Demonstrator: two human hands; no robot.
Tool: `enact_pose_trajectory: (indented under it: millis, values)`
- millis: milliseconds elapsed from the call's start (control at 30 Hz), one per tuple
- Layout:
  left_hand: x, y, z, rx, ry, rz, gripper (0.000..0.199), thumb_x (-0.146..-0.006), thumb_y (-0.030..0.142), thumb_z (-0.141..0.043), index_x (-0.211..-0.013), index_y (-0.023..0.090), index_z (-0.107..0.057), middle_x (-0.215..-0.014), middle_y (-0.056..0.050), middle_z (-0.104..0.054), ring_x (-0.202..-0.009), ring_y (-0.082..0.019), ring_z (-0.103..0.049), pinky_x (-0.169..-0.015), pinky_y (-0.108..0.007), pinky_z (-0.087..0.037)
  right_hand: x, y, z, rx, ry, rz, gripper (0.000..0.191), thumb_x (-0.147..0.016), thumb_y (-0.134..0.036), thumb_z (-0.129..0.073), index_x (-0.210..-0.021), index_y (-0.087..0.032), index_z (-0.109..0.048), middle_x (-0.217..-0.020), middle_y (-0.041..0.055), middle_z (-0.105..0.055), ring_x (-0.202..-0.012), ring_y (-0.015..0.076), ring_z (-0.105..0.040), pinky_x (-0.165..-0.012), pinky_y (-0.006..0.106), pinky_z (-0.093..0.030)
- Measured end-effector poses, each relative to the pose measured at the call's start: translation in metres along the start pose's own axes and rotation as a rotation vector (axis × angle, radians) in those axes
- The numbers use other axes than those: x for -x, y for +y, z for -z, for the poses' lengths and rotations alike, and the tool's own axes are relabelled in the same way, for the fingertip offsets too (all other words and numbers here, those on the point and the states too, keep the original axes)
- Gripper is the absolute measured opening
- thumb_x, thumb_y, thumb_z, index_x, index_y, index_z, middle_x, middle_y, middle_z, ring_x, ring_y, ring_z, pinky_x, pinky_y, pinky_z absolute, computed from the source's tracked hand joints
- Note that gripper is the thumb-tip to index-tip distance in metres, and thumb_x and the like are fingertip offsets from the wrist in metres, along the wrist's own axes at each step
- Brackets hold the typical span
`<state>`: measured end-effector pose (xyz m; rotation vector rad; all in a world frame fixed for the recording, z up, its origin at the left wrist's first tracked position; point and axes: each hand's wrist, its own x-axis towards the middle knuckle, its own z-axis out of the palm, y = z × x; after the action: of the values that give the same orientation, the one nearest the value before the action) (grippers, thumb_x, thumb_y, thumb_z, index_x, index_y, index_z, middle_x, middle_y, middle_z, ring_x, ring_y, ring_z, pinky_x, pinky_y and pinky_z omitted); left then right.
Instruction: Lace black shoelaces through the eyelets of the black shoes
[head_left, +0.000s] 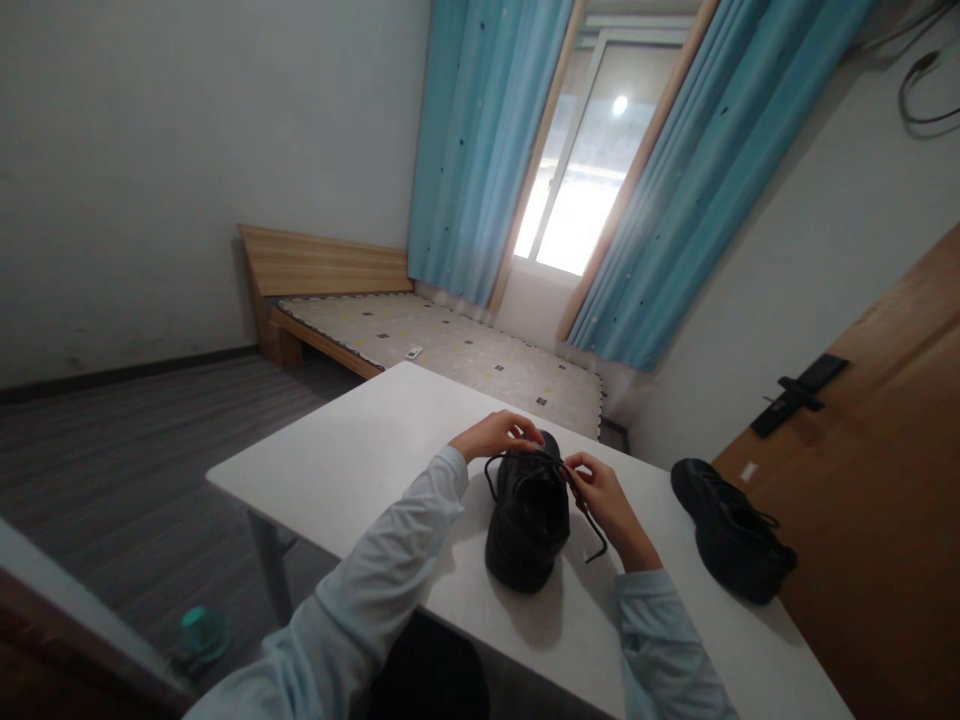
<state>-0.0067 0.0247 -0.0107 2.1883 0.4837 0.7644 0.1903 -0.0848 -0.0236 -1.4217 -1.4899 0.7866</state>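
A black lace-up shoe (pixel 527 530) stands upright on the white table, its heel toward me and its toe pointing away. My left hand (pixel 499 435) reaches over the shoe's left front, fingers pinched on the black shoelace near the top eyelets. On the other side my right hand (pixel 600 492) pinches the shoelace (pixel 595 530), whose free end hangs down beside the shoe onto the table. Another lace loop bulges out at the shoe's left. The fingertips partly cover the lace, so its exact crossing is hard to make out.
A second black shoe (pixel 731 530) lies at the right edge of the white table (pixel 337 450). Behind the table is a bed (pixel 480 350) with a small white object (pixel 413 353) on it. A wooden door (pixel 862 450) stands at right; a green item (pixel 199 630) is on the floor.
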Motion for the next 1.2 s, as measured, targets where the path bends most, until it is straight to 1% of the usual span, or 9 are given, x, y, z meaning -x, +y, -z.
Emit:
enact_pose_trajectory:
  millis: [133,300,400,600,767,867,1067,1133,1200]
  values:
    - [0.0008,-0.0019,-0.0001,0.004,0.008,-0.025,0.025,-0.077,0.021,-0.061,-0.101,0.018,-0.068,-0.103,-0.004,-0.069,-0.096,-0.016,-0.061,-0.085,-0.024,-0.043,-0.0010,0.0004,0.0002,0.058,0.025,0.051,0.037,-0.070,-0.056,-0.063,-0.073,-0.020,-0.055,-0.048,-0.0050,-0.044,-0.040,0.0108,-0.041,-0.037,0.023,-0.030]
    - [0.0011,-0.0022,-0.0001,-0.087,-0.068,-0.013,0.029,-0.078,0.020,-0.060,-0.106,0.019,-0.067,-0.106,-0.004,-0.069,-0.098,-0.016,-0.061,-0.088,-0.023,-0.041,-0.0013,0.0007,-0.0001,0.127,0.042,0.097,0.031,-0.076,-0.052,-0.059,-0.074,-0.021,-0.055,-0.051,-0.0034,-0.048,-0.043,0.0126,-0.044,-0.040,0.025,-0.032]
    - [0.0007,-0.0037,-0.0004,-0.114,-0.100,0.000,0.028,-0.080,0.021,-0.059,-0.106,0.019,-0.068,-0.104,-0.004,-0.069,-0.097,-0.016,-0.062,-0.087,-0.023,-0.041,-0.0011,0.0009,-0.0009,0.156,0.075,0.123,0.028,-0.077,-0.049,-0.058,-0.075,-0.021,-0.055,-0.054,-0.0020,-0.051,-0.049,0.0148,-0.049,-0.045,0.026,-0.037]
    - [-0.0006,-0.0085,-0.0019,-0.101,-0.102,0.021,0.027,-0.082,0.024,-0.055,-0.105,0.018,-0.068,-0.102,-0.002,-0.070,-0.093,-0.015,-0.061,-0.084,-0.021,-0.041,-0.0023,-0.0005,-0.0032,0.179,0.150,0.220,0.027,-0.078,-0.045,-0.058,-0.073,-0.019,-0.057,-0.067,0.0019,-0.059,-0.064,0.0173,-0.054,-0.061,0.029,-0.042]
    - [-0.0009,-0.0068,-0.0031,-0.084,-0.071,0.114,0.044,-0.088,0.048,-0.042,-0.102,0.016,-0.069,-0.098,-0.002,-0.070,-0.091,-0.016,-0.060,-0.084,-0.022,-0.042,-0.0044,0.0002,-0.0042,0.097,0.171,0.237,0.027,-0.076,-0.045,-0.061,-0.070,-0.019,-0.058,-0.068,0.0016,-0.060,-0.067,0.0177,-0.054,-0.064,0.030,-0.041]
    - [-0.0006,-0.0053,-0.0030,-0.061,-0.061,0.123,0.052,-0.089,0.053,-0.035,-0.102,0.015,-0.069,-0.104,-0.003,-0.069,-0.096,-0.016,-0.059,-0.090,-0.023,-0.040,-0.0050,0.0001,-0.0049,0.012,0.155,0.216,0.027,-0.073,-0.045,-0.065,-0.069,-0.019,-0.058,-0.066,0.0009,-0.059,-0.065,0.0168,-0.053,-0.063,0.029,-0.041]
    - [-0.0001,-0.0045,-0.0031,-0.035,-0.067,0.122,0.060,-0.089,0.057,-0.030,-0.103,0.013,-0.068,-0.107,-0.005,-0.068,-0.100,-0.017,-0.059,-0.094,-0.024,-0.038,-0.0018,-0.0051,-0.0041,-0.183,0.058,0.075,0.027,-0.071,-0.044,-0.068,-0.072,-0.020,-0.057,-0.057,-0.0038,-0.052,-0.048,0.0100,-0.041,-0.045,0.023,-0.027]
    - [0.0001,-0.0043,-0.0032,-0.026,-0.069,0.123,0.061,-0.088,0.058,-0.030,-0.102,0.013,-0.068,-0.106,-0.005,-0.068,-0.100,-0.017,-0.059,-0.094,-0.024,-0.038,-0.0004,-0.0064,-0.0025,-0.252,0.027,0.060,0.025,-0.070,-0.039,-0.070,-0.080,-0.020,-0.059,-0.063,-0.0023,-0.057,-0.053,0.0105,-0.046,-0.048,0.023,-0.031]
    - [0.0004,-0.0037,-0.0032,-0.021,-0.070,0.125,0.061,-0.088,0.058,-0.030,-0.102,0.013,-0.068,-0.106,-0.005,-0.068,-0.100,-0.017,-0.059,-0.094,-0.024,-0.038,0.0007,-0.0070,-0.0008,-0.324,-0.008,0.054,0.028,-0.068,-0.034,-0.073,-0.089,-0.021,-0.059,-0.074,0.0001,-0.064,-0.064,0.0129,-0.054,-0.056,0.024,-0.038]
